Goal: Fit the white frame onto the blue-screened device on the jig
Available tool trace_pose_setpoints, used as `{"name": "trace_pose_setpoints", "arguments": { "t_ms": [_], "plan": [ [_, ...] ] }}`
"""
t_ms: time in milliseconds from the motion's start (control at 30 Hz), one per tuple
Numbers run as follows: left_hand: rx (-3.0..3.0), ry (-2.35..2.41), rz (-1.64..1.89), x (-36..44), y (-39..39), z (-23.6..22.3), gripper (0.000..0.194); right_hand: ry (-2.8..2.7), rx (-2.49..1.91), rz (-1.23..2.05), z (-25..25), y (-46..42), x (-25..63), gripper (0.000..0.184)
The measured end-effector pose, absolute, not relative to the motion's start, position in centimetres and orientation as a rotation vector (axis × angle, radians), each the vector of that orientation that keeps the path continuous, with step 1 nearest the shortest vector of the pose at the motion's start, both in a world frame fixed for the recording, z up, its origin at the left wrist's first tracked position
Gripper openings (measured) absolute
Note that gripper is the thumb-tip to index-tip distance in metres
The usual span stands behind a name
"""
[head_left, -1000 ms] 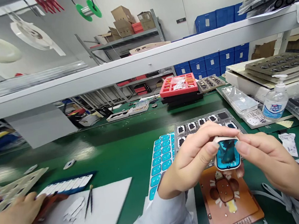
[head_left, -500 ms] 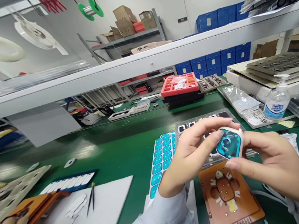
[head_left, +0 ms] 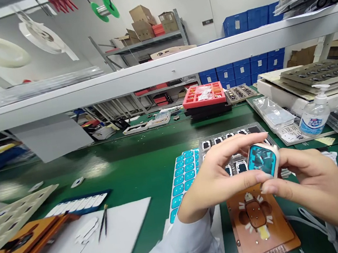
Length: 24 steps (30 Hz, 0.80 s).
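Between my two hands is a small white watch-like case with a clear blue film over its face, tilted toward me. My left hand grips it from the left, thumb along the lower edge and fingers over the top. On the other side, my right hand pinches its right edge and lower corner. Below the hands lies an orange-brown fixture plate with a recessed shape and a yellow patch. A sheet of blue film stickers and a clear tray of white-framed parts lie behind my left hand.
A pump bottle stands at the right beside stacked trays. The red compartment tray sits farther back. At the left are tweezers on a white mat and another orange fixture. A shelf beam crosses above the bench.
My left thumb has moved down from the case's face to its lower edge, uncovering more blue film. The other person's hand at the far left has gone out of view.
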State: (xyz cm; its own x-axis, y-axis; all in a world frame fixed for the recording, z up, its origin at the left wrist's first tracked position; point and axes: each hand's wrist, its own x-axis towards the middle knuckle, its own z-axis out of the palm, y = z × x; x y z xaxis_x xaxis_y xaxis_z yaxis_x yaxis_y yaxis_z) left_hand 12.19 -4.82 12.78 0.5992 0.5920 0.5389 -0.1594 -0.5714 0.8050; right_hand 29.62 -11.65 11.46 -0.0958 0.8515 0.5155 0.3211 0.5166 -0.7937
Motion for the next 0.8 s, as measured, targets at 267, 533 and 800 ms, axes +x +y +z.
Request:
{"name": "trace_pose_setpoints", "arguments": {
  "t_ms": [267,533,800],
  "plan": [
    [1.964,0.369,1.211,12.5,-4.9,12.7,0.040,-1.576,-1.046,0.671,10.5,-11.6,29.7,0.022],
    [1.934,0.425,1.248,12.4,-5.1,12.7,0.027,-1.600,-0.957,0.627,10.6,-11.0,29.5,0.011],
    [2.152,0.367,1.281,13.4,-4.6,12.4,0.023,-1.598,-1.121,0.372,9.6,-9.5,31.4,0.016]
  ]
}}
